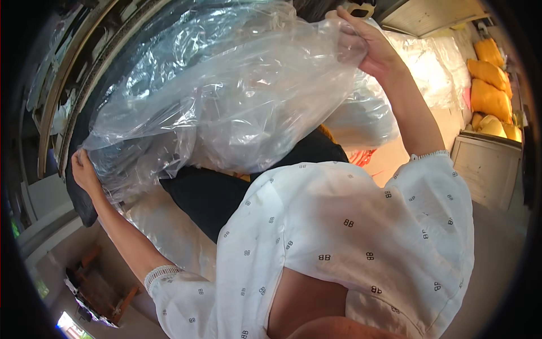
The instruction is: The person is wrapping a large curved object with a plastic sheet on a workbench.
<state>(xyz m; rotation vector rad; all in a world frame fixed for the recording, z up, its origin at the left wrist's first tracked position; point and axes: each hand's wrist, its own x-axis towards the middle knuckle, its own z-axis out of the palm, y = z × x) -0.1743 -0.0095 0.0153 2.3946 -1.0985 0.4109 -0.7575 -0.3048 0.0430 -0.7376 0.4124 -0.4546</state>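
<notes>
A large sheet of clear plastic film, wrinkled and shiny, stretches between my two hands. At the far left, my left hand pinches one edge of it with closed fingers. My right hand, raised at the far right, grips the opposite corner, and the film partly covers its fingers. The sheet sags in the middle over my dark-clad legs. Beneath and beyond it lies more bluish clear plastic; where one layer ends and the other begins I cannot tell.
Stacked orange-yellow bundles stand at the right above a pale cabinet. Bright plastic-wrapped material lies behind my right arm. A curved metal-like frame runs along the left. More clear plastic lies beside my left forearm.
</notes>
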